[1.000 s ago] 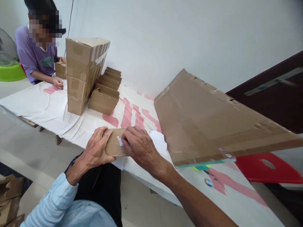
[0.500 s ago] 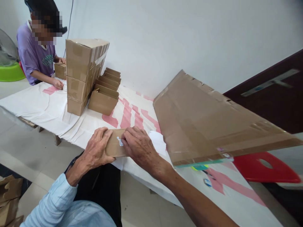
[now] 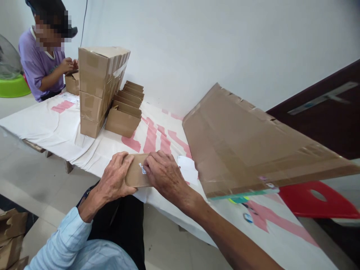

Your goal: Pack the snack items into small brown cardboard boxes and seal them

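Observation:
A small flat brown cardboard box (image 3: 135,177) is held over the near edge of the cloth-covered table. My left hand (image 3: 114,176) grips its left end, thumb and fingers on opposite edges. Across the right part of the box lies my right hand (image 3: 164,172), with curled fingers and fingertips pressed at a small white-and-blue sticker (image 3: 143,168) on the top face. Part of the sticker and the box's right end are hidden under this hand.
Stacked taped cartons (image 3: 92,78) stand left on the table (image 3: 92,159), beside a row of open boxes (image 3: 123,122). Right is a large cardboard sheet (image 3: 239,146), near a white paper (image 3: 188,169), a tape roll (image 3: 248,218) and red stool (image 3: 317,200). A co-worker (image 3: 41,67) handles another box.
My hands and the box stay almost still. The co-worker's hands have risen from the table to the top of their box, where a flap now stands up.

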A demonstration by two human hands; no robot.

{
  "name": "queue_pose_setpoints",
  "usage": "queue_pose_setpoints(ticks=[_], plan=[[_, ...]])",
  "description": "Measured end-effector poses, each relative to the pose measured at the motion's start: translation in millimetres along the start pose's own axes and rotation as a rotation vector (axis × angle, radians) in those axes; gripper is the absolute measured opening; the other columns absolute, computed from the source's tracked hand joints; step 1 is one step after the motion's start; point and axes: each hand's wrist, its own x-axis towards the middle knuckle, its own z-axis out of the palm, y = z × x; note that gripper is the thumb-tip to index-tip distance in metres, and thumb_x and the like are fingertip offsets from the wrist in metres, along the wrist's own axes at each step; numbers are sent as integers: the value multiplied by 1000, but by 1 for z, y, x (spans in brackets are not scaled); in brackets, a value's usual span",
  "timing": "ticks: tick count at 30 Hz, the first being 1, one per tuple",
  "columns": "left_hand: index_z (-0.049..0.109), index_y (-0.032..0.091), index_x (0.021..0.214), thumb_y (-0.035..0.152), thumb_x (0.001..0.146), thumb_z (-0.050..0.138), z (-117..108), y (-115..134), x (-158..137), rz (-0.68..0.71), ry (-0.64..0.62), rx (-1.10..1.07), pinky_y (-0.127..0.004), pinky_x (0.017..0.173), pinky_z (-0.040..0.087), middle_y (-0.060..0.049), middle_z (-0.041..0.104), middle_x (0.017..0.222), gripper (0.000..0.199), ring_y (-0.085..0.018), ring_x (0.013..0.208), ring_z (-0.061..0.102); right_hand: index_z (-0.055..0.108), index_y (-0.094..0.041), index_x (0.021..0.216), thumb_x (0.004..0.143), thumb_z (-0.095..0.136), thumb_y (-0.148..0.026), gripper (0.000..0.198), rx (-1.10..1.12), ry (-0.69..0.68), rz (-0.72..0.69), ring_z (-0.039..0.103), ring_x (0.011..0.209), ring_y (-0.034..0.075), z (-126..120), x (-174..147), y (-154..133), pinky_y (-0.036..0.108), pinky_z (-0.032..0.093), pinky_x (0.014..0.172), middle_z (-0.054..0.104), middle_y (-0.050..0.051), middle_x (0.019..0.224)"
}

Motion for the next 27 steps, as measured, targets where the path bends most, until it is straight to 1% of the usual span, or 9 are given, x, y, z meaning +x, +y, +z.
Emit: queue_pose_setpoints(ticks=[6, 11, 16, 19, 23, 27], plan=[[46, 24, 146, 20, 58, 89, 0, 1, -1, 3, -4, 4, -63, 114, 49, -18, 49, 146, 98, -43, 138, 50, 63, -20, 81, 98, 53, -6, 24, -38, 12, 19, 48, 80, 24, 3, 0, 0, 36, 30, 76, 63, 7, 82], [47, 23, 145, 20, 58, 90, 0, 0, 0, -5, -1, 4, -62, 114, 49, -18, 49, 146, 97, -42, 138, 49, 65, -19, 83, 95, 53, -1, 25, -57, -29, -40, 51, 83, 25, 0, 1, 1, 36, 32, 77, 66, 8, 85], [46, 24, 146, 20, 57, 90, 0, 0, -1, -17, -1, 10, -62, 115, 49, -17, 49, 147, 99, -42, 139, 49, 65, -19, 82, 100, 55, -8, 23, -41, 28, -21, 50, 80, 24, 0, 1, 0, 35, 33, 77, 66, 7, 83], [46, 22, 146, 21, 57, 90, 1, -1, -1, -14, -4, 18, -61, 114, 50, -18, 49, 147, 99, -43, 138, 49, 65, -20, 80, 101, 56, -10, 25, -23, 51, -36, 50, 80, 23, -1, 1, -1, 35, 32, 78, 66, 6, 81], [46, 22, 146, 21, 59, 88, 1, -1, -2, -1, -4, 19, -61, 113, 50, -18, 49, 146, 97, -42, 138, 49, 65, -20, 79, 101, 57, -10, 25, -8, 46, -31, 51, 82, 23, -2, 1, -3, 35, 32, 80, 66, 6, 81], [46, 22, 146, 22, 58, 89, 1, 0, -1, 6, -10, 19, -60, 114, 49, -18, 49, 146, 98, -42, 138, 49, 64, -20, 79, 99, 57, -9, 24, -35, 6, -15, 49, 81, 24, -3, 0, -3, 35, 31, 79, 66, 6, 81]])
